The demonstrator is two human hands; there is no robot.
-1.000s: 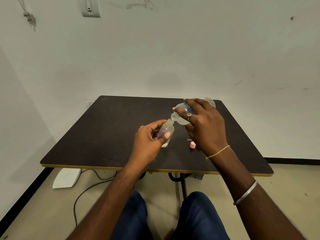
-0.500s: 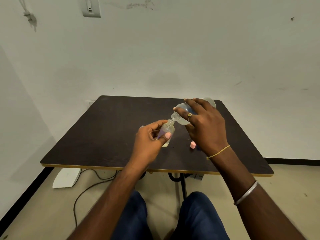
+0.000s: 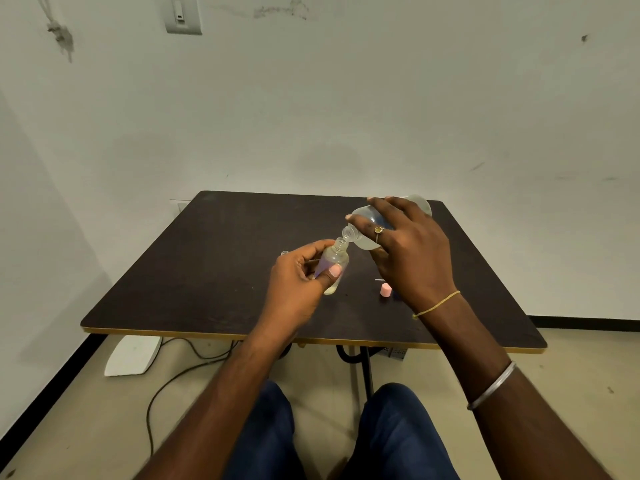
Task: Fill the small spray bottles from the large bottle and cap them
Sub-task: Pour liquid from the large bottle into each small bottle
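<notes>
Over the dark desk (image 3: pixel 214 271) our left hand (image 3: pixel 298 285) has its grip round a small spray bottle (image 3: pixel 335 263) while the right hand (image 3: pixel 412 251), clasping the tipped large bottle (image 3: pixel 363 233), pours, so we judge filling is under way and next comes righting it and fetching the pink cap (image 3: pixel 385 290).

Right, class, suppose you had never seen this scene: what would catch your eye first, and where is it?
First, mid-table, the right hand tips a large clear plastic bottle so its neck meets the open mouth of a small clear spray bottle gripped by the left hand. Next, a small pink cap on the dark wooden table, beside the right wrist.
</notes>
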